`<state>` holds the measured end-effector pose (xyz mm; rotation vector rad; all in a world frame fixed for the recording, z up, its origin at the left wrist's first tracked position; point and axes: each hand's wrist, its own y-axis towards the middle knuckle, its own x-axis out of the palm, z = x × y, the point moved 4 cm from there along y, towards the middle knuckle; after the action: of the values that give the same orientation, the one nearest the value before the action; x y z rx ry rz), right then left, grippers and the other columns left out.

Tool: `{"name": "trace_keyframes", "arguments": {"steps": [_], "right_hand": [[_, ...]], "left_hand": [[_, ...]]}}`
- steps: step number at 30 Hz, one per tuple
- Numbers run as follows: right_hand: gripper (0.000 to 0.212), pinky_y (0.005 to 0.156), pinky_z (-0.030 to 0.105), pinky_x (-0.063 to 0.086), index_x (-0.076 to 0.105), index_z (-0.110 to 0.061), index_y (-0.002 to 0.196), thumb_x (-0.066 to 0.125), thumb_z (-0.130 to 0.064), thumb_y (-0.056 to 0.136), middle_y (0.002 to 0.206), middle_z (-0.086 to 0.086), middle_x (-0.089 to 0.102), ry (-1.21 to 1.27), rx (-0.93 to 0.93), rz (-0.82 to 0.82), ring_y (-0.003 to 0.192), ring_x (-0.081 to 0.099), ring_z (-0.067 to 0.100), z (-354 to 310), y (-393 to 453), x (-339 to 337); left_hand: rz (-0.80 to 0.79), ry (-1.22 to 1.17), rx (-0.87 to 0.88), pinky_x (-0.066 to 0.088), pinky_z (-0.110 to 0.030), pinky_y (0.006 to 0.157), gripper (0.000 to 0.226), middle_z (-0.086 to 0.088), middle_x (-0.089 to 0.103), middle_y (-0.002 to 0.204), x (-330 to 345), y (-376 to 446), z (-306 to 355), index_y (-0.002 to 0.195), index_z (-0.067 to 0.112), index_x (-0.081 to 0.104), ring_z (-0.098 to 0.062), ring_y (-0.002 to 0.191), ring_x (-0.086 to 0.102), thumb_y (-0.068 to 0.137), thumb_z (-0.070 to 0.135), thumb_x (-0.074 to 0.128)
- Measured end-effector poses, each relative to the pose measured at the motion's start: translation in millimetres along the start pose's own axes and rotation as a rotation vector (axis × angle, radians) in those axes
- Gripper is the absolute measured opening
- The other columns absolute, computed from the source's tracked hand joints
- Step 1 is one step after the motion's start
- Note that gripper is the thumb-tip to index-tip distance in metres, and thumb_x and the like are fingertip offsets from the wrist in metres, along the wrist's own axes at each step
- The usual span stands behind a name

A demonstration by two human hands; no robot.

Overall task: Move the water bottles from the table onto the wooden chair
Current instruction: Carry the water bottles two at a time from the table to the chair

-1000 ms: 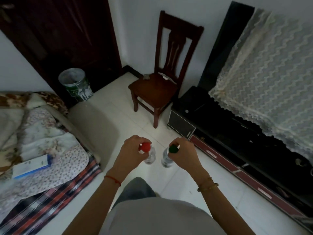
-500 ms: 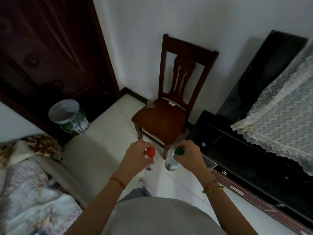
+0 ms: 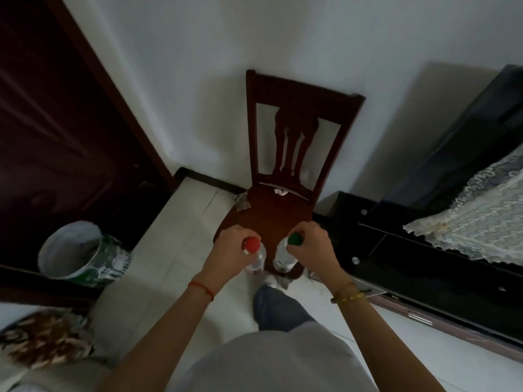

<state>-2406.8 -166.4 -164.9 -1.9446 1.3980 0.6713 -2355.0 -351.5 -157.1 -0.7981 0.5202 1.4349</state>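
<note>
My left hand (image 3: 229, 250) grips the neck of a clear water bottle with a red cap (image 3: 252, 245). In my right hand (image 3: 312, 244) hangs a second clear bottle with a green cap (image 3: 294, 239), held by its top. Both bottles hang upright, side by side, over the front edge of the dark wooden chair (image 3: 271, 213). The chair stands against the white wall, its seat bare apart from a small white scrap at the back. The bottles' lower ends are partly hidden by my hands.
A dark door (image 3: 56, 123) is on the left, with a white and green bin (image 3: 82, 254) on the floor by it. A low black cabinet (image 3: 424, 258) with a lace cloth (image 3: 481, 216) runs along the right. A patterned blanket (image 3: 42, 338) lies at lower left.
I have walked closer to the chair; it has grown in view. Both hands with their bottles now hang over the seat's front edge instead of over the floor.
</note>
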Motion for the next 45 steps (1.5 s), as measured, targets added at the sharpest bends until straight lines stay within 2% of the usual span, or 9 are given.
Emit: {"name": "trace_keyframes", "arguments": {"steps": [4, 15, 19, 24, 27, 33, 39, 42, 45], "right_hand": [[0.024, 0.062, 0.012, 0.035, 0.06, -0.017, 0.093, 0.07, -0.011, 0.072, 0.091, -0.004, 0.047, 0.014, 0.02, 0.016, 0.075, 0.045, 0.005, 2, 61, 2], [0.021, 0.059, 0.009, 0.032, 0.059, -0.017, 0.09, 0.069, -0.009, 0.074, 0.095, -0.004, 0.046, 0.059, 0.177, 0.023, 0.081, 0.052, 0.011, 23, 212, 1], [0.021, 0.059, 0.008, 0.034, 0.058, -0.015, 0.093, 0.069, -0.01, 0.076, 0.101, -0.002, 0.047, 0.07, 0.243, 0.011, 0.077, 0.048, 0.005, 37, 255, 11], [0.018, 0.063, 0.006, 0.033, 0.058, -0.012, 0.091, 0.071, -0.012, 0.078, 0.105, 0.0, 0.048, 0.076, 0.306, -0.027, 0.081, 0.048, 0.007, 57, 303, 32], [0.016, 0.069, 0.013, 0.042, 0.056, -0.014, 0.089, 0.069, -0.014, 0.079, 0.109, 0.002, 0.049, 0.115, 0.37, -0.017, 0.083, 0.051, 0.008, 72, 324, 48], [0.017, 0.083, 0.039, 0.055, 0.057, -0.009, 0.096, 0.065, -0.015, 0.082, 0.114, 0.006, 0.049, 0.106, 0.477, -0.02, 0.091, 0.06, 0.022, 94, 357, 77], [0.024, 0.083, 0.035, 0.054, 0.058, -0.008, 0.101, 0.067, -0.013, 0.079, 0.115, 0.005, 0.049, 0.083, 0.505, -0.049, 0.096, 0.06, 0.025, 114, 381, 99], [0.025, 0.083, 0.03, 0.052, 0.059, -0.008, 0.102, 0.068, -0.013, 0.079, 0.116, 0.006, 0.049, 0.086, 0.509, -0.048, 0.097, 0.06, 0.025, 122, 390, 109], [0.026, 0.084, 0.032, 0.053, 0.059, -0.009, 0.103, 0.068, -0.012, 0.079, 0.117, 0.006, 0.049, 0.104, 0.531, -0.041, 0.098, 0.06, 0.026, 129, 394, 115]], "left_hand": [[-0.001, 0.001, 0.013, 0.046, -0.021, 0.084, 0.037, -0.004, 0.064, 0.108, -11, 62, -12, 0.106, 0.021, 0.068, -0.009, 0.093, 0.057, 0.071, 0.016, 0.078], [-0.078, -0.05, 0.004, 0.046, -0.016, 0.081, 0.036, -0.003, 0.068, 0.104, -12, 229, -29, 0.102, 0.021, 0.071, -0.009, 0.089, 0.06, 0.068, 0.014, 0.08], [-0.129, -0.027, -0.028, 0.049, -0.018, 0.082, 0.034, -0.002, 0.067, 0.102, 6, 281, -38, 0.101, 0.024, 0.071, -0.008, 0.088, 0.06, 0.069, 0.016, 0.08], [-0.207, -0.013, -0.033, 0.038, -0.005, 0.067, 0.028, 0.002, 0.065, 0.097, 33, 336, -51, 0.097, 0.025, 0.072, 0.008, 0.075, 0.051, 0.071, 0.016, 0.078], [-0.23, -0.026, -0.043, 0.037, 0.002, 0.066, 0.025, 0.002, 0.065, 0.093, 50, 363, -62, 0.094, 0.023, 0.073, 0.009, 0.071, 0.049, 0.072, 0.013, 0.076], [-0.281, -0.01, -0.024, 0.036, -0.003, 0.062, 0.022, 0.002, 0.065, 0.091, 80, 399, -85, 0.095, 0.021, 0.073, 0.004, 0.071, 0.05, 0.075, 0.014, 0.075], [-0.327, 0.009, -0.016, 0.035, -0.005, 0.058, 0.019, 0.004, 0.059, 0.084, 103, 424, -105, 0.093, 0.025, 0.074, 0.001, 0.067, 0.051, 0.075, 0.019, 0.075], [-0.362, 0.026, -0.013, 0.036, -0.009, 0.063, 0.021, -0.001, 0.063, 0.093, 113, 432, -113, 0.097, 0.026, 0.074, -0.009, 0.078, 0.058, 0.077, 0.02, 0.074], [-0.387, 0.038, -0.027, 0.035, -0.005, 0.063, 0.026, -0.002, 0.064, 0.101, 121, 439, -121, 0.104, 0.025, 0.072, -0.008, 0.083, 0.057, 0.079, 0.019, 0.073]]}}
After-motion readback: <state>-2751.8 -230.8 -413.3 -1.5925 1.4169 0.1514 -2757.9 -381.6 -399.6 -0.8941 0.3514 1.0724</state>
